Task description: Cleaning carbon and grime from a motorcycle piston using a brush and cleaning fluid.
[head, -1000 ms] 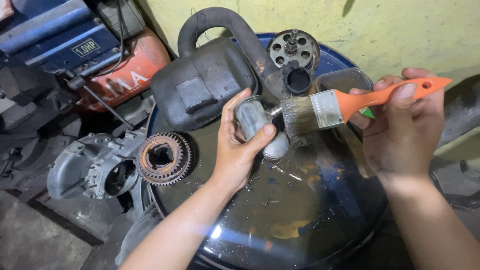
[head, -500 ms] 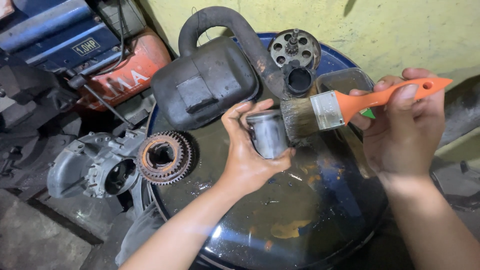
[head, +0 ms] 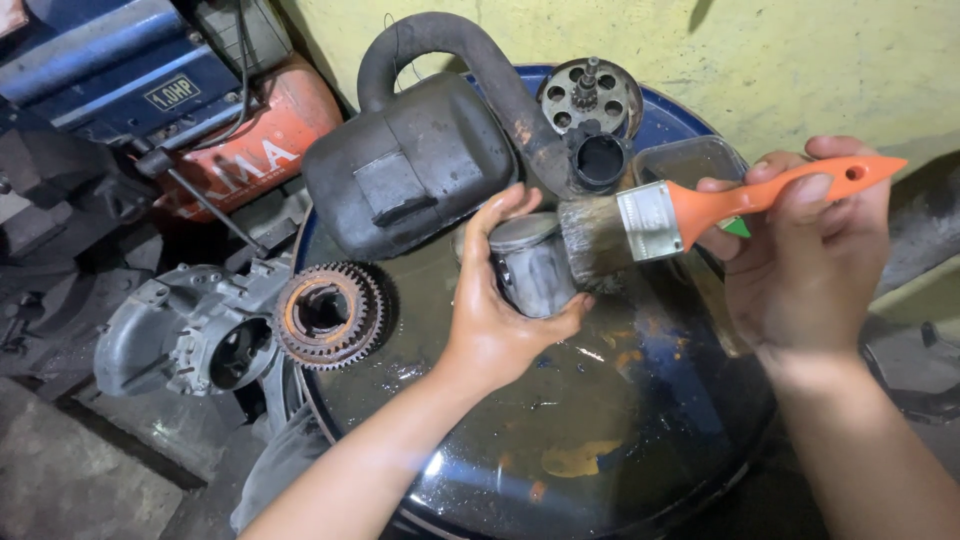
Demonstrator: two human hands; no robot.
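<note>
My left hand (head: 500,305) grips a grey metal piston (head: 533,266) upright over a wet blue drum lid (head: 560,440). My right hand (head: 805,255) holds a paintbrush (head: 690,212) by its orange handle. The brush's dark bristles touch the piston's right side.
On the drum lid lie a black air-box with a curved hose (head: 415,165), a rusty toothed gear (head: 330,315), a round sprocket part (head: 590,100) and a clear plastic tub (head: 690,165). A grey engine casing (head: 190,335) and a red and blue machine (head: 200,110) stand at the left. A yellow wall is behind.
My left hand has turned the piston from lying sideways to upright in my grip. The brush has stayed against it, almost unmoved.
</note>
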